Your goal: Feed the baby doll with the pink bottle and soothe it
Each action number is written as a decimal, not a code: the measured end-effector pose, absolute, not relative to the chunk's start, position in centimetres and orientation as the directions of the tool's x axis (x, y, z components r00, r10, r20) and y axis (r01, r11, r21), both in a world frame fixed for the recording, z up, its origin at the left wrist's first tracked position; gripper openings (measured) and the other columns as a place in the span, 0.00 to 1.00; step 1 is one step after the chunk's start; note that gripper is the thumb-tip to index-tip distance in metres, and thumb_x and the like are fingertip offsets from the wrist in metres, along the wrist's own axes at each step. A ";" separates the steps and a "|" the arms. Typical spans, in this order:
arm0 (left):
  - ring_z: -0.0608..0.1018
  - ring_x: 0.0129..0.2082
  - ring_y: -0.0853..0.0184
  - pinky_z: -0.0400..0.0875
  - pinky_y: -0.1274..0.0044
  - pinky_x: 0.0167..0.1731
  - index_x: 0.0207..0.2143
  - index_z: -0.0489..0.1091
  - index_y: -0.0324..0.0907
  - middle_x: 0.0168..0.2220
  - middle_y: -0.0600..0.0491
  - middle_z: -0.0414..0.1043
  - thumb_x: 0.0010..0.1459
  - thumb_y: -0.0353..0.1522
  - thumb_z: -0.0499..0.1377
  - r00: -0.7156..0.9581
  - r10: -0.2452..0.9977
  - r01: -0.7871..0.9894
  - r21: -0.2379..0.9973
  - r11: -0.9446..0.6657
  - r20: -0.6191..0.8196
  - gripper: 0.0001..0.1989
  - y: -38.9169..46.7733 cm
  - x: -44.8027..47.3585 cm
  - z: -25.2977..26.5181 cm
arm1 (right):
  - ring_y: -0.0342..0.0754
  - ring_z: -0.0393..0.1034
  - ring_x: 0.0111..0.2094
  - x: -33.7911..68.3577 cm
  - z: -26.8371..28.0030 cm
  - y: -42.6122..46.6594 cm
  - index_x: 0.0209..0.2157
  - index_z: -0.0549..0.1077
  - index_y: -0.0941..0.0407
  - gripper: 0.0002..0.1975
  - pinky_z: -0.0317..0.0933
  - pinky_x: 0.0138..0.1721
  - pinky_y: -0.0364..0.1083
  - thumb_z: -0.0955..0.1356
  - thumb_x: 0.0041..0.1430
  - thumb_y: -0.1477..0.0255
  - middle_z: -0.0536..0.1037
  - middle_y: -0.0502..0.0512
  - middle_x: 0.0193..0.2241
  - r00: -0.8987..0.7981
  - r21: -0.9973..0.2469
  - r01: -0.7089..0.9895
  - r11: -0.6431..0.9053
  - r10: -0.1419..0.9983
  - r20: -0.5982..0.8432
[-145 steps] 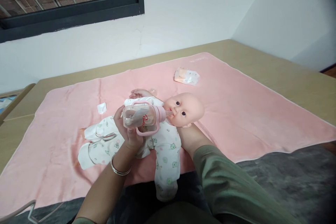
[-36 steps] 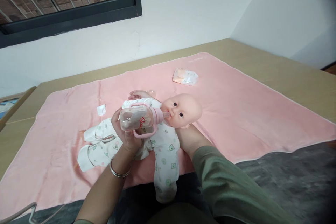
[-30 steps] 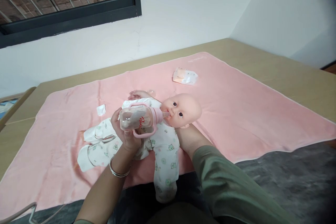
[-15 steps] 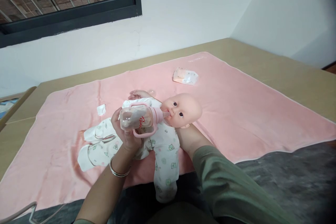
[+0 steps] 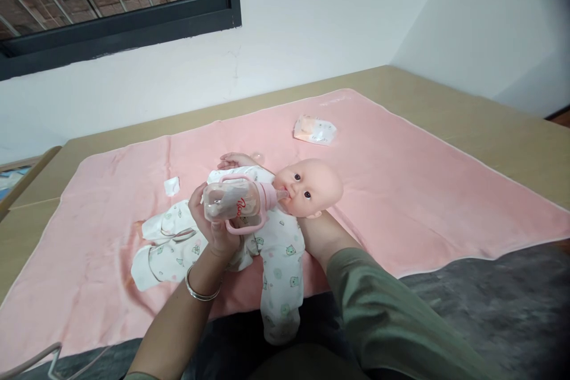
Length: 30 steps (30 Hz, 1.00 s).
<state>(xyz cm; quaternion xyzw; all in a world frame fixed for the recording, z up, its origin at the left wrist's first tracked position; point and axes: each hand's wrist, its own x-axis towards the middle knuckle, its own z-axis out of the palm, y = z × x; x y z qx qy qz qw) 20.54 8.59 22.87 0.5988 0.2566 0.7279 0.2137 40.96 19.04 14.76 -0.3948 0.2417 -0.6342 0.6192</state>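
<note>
A baby doll [image 5: 282, 243] in a white printed sleepsuit lies on its back, head to the right and feet to the left. My left hand [image 5: 218, 234], with a silver bangle at the wrist, is closed around a clear baby bottle [image 5: 231, 200] with pink handles and a pink collar. The bottle lies nearly level above the doll's chest, its teat at the doll's mouth. My right forearm [image 5: 327, 231] passes under the doll's head and neck; the right hand itself is hidden behind the doll.
A pink blanket [image 5: 423, 190] covers much of the wooden surface [image 5: 445, 95]. On it lie a printed plastic packet [image 5: 314, 130], a small white square [image 5: 171, 186] and a small clear cap [image 5: 257, 157]. A metal frame [image 5: 53, 359] shows at lower left. A wall and window stand behind.
</note>
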 end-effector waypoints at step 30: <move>0.76 0.45 0.58 0.76 0.64 0.46 0.58 0.64 0.46 0.48 0.47 0.68 0.63 0.56 0.49 -0.131 0.689 -0.092 0.683 -0.725 0.713 0.31 9.3 20.3 20.7 | 0.60 0.68 0.64 40.8 14.7 17.9 0.40 0.78 0.57 0.30 0.65 0.59 0.62 0.51 0.62 0.57 0.76 0.62 0.33 0.592 -0.985 0.092 0.147 -0.803 -0.064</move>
